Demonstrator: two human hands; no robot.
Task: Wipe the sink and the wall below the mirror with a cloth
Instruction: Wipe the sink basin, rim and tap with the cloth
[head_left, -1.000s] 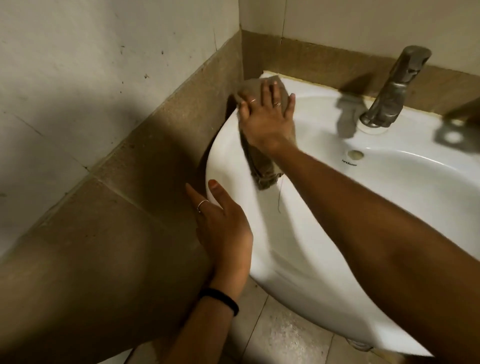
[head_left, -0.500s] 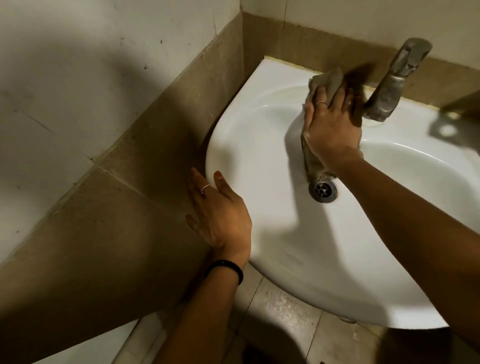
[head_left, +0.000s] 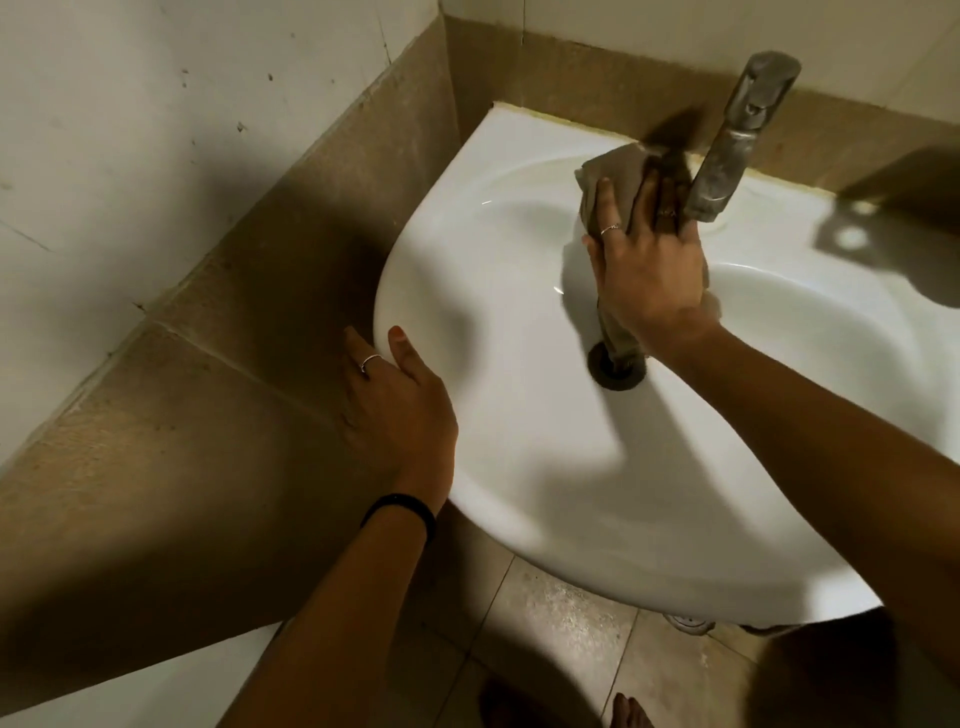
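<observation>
The white sink (head_left: 519, 467) fills the right half of the view, fixed in a tiled corner. My right hand (head_left: 647, 270) presses a brownish cloth (head_left: 618, 174) flat against the back of the basin, just left of the tap. The cloth's lower end hangs down to the drain (head_left: 615, 366). My left hand (head_left: 397, 410) rests on the sink's left rim, thumb on top and fingers spread down the outside, holding nothing. The wall behind the sink (head_left: 597, 83) has a brown tile band under pale tiles. No mirror is in view.
A dull metal tap (head_left: 737, 140) rises at the back of the sink, close to my right fingers. The left wall (head_left: 182, 338) meets the sink's side. Below are worn floor tiles (head_left: 561, 623) and a bare foot (head_left: 628, 712).
My right hand with the cloth moved from the sink's back left rim across to the back of the basin beside the tap. My left hand stayed on the left rim.
</observation>
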